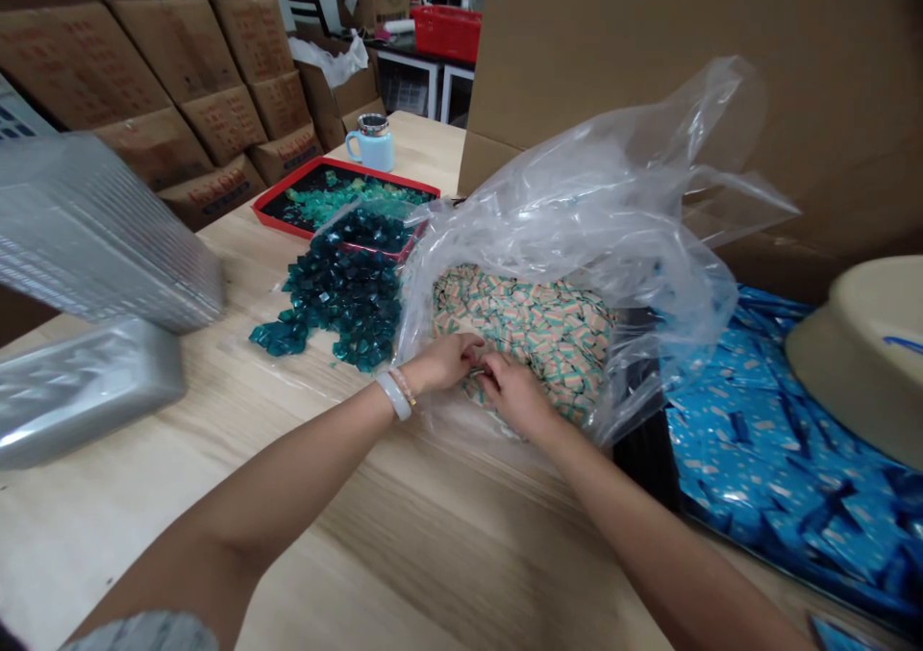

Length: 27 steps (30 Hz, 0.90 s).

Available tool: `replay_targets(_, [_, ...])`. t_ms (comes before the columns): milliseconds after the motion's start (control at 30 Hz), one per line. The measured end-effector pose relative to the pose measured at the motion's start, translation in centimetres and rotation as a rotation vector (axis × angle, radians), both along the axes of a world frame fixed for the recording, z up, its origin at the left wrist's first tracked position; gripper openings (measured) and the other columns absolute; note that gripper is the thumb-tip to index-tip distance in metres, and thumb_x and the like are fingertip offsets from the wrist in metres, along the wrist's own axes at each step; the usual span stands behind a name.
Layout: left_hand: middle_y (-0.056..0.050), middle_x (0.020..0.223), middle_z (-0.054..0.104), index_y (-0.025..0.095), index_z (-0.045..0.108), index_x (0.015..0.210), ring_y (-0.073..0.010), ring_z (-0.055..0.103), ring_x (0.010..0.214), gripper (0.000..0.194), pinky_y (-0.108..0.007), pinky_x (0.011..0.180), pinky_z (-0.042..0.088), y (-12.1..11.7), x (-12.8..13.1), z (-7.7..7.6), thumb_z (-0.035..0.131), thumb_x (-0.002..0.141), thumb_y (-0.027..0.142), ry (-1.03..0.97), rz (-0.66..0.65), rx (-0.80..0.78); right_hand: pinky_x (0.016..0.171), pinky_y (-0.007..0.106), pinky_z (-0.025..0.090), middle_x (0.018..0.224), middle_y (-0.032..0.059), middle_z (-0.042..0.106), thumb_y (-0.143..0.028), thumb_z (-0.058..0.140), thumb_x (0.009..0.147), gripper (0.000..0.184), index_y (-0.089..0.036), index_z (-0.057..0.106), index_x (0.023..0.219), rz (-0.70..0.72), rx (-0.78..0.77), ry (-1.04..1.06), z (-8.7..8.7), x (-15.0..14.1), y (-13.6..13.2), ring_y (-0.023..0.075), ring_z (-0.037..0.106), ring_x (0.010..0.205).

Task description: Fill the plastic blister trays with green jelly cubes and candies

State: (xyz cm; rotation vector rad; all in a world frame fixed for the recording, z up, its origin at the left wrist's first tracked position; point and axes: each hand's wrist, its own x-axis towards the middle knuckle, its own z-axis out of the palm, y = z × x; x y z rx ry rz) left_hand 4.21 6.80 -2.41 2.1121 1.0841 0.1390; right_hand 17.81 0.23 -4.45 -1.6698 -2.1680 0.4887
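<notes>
My left hand [452, 361] and my right hand [511, 388] meet over the near edge of a heap of small striped pieces [534, 329], coloured peach, green and white. The heap lies inside a large clear plastic bag [577, 213] whose mouth is folded back. Both hands have their fingers closed in a pinch, fingertips nearly touching. Whatever they hold is too small to make out. A pile of dark teal, shiny wrapped pieces [346, 295] lies just left of the bag.
Behind the teal pile sits a red-rimmed tray [288, 221] with green pieces, near a light blue mug [376, 151]. Clear plastic trays [93, 382] stand at the left. On the right are blue printed packets [750, 449] and a beige tub [851, 343]. Cardboard boxes [165, 84] are stacked behind.
</notes>
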Motion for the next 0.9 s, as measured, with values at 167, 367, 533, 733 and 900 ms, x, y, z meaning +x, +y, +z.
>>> replay_targets(167, [-0.004,0.079,0.064,0.008,0.040,0.121,-0.0119,0.057,0.069,0.057,-0.019,0.062,0.042,-0.2,-0.5,0.1,0.044,0.065,0.001,-0.050,0.073,-0.059,0.065,0.027,0.038,0.083,0.0056,0.054,-0.017,0.048,0.077,0.012,-0.018,0.056,0.086,-0.022,-0.017,-0.056,0.1,-0.3,0.2,0.0168,0.050,0.076])
replay_targets(367, [-0.003,0.076,0.066,0.012,0.065,0.082,-0.0135,0.058,0.069,0.027,-0.022,0.065,0.043,-0.8,-1.2,0.3,0.042,0.068,0.008,-0.148,0.116,0.002,0.067,0.027,0.038,0.083,0.0057,0.055,-0.020,0.050,0.075,0.009,-0.018,0.056,0.081,-0.025,0.053,-0.089,0.7,-0.4,0.7,0.0174,0.050,0.077])
replay_targets(533, [-0.004,0.079,0.067,0.012,0.066,0.081,-0.0145,0.059,0.072,0.029,-0.024,0.067,0.044,-1.0,-1.2,-0.3,0.041,0.068,0.006,-0.197,0.187,-0.009,0.066,0.027,0.038,0.078,0.0062,0.057,-0.015,0.048,0.074,0.013,-0.016,0.055,0.085,-0.058,-0.040,-0.066,0.7,-0.8,1.6,0.0173,0.051,0.074])
replay_targets(733, [-0.004,0.077,0.065,0.012,0.062,0.080,-0.0138,0.057,0.073,0.022,-0.025,0.069,0.044,-1.4,-0.5,-1.3,0.044,0.068,0.006,-0.268,0.220,0.058,0.067,0.026,0.039,0.079,0.0047,0.056,-0.007,0.048,0.069,0.023,-0.014,0.055,0.090,-0.050,-0.068,0.131,0.3,-0.6,1.7,0.0152,0.050,0.072])
replay_targets(900, [-0.002,0.073,0.061,0.013,0.056,0.082,-0.0121,0.055,0.068,0.020,-0.023,0.064,0.044,-1.6,-0.1,-1.8,0.049,0.065,0.005,-0.266,0.325,0.071,0.067,0.027,0.039,0.074,0.0021,0.054,-0.006,0.046,0.068,0.022,-0.017,0.054,0.086,-0.037,-0.027,0.221,-0.2,-0.3,1.5,0.0149,0.048,0.071])
